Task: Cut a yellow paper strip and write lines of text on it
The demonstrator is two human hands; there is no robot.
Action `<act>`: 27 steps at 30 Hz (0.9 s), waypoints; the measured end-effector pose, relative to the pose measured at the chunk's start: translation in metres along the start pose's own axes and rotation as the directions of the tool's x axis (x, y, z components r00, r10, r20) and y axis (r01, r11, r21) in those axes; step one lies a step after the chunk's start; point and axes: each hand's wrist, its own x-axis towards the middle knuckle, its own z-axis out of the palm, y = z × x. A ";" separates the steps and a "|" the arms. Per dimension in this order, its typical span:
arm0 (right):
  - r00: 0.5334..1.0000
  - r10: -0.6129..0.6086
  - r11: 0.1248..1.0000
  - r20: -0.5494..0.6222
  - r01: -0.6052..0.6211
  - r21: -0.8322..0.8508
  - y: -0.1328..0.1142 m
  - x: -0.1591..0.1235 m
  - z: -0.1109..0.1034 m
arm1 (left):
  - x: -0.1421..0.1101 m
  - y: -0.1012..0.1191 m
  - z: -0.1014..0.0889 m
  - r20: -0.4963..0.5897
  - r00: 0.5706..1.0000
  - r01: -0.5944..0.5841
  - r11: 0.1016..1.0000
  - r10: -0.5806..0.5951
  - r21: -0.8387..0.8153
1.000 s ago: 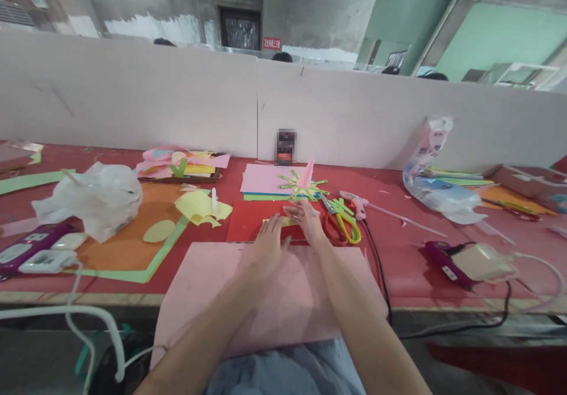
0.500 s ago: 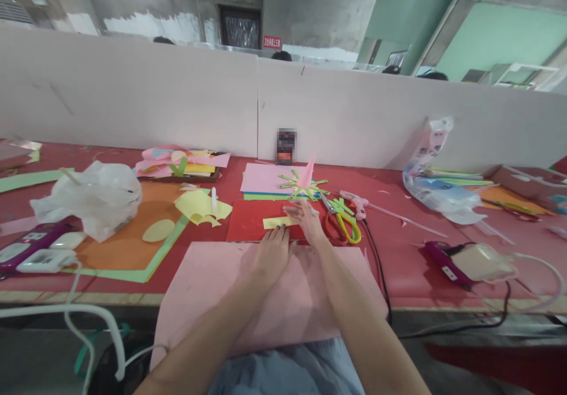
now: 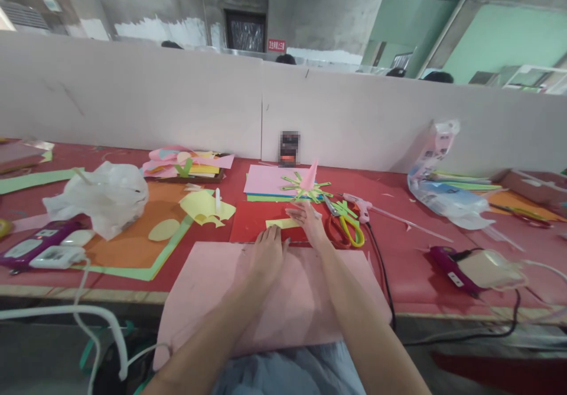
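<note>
Pink sheet, on the near side of both hands. Left hand, fingers extended at the near edge of the yellow strip, which lies on a red sheet; right hand, over the strip's right end. Whether either hand pinches it cannot be told. Scissors, just right of the right hand. Pink cone with green rays, beyond it.

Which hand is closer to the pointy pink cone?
Right. The right hand is just in front of the pink cone, on the person's side. The left hand is farther away, nearer the person and to the left.
</note>
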 end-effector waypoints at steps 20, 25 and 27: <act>0.999 -0.029 0.980 0.044 0.037 -0.196 0.012 0.006 0.038 | -0.005 -0.001 -0.005 -0.009 0.994 0.110 0.993 -0.110 0.050; 0.999 -0.046 0.995 0.015 0.047 -0.088 0.014 0.008 0.036 | -0.005 -0.015 0.000 -0.118 0.942 0.328 0.934 -0.313 0.143; 0.998 -0.060 0.997 0.009 0.061 -0.042 0.017 0.010 0.034 | -0.004 -0.016 -0.001 -0.137 0.963 0.250 0.961 -0.234 0.121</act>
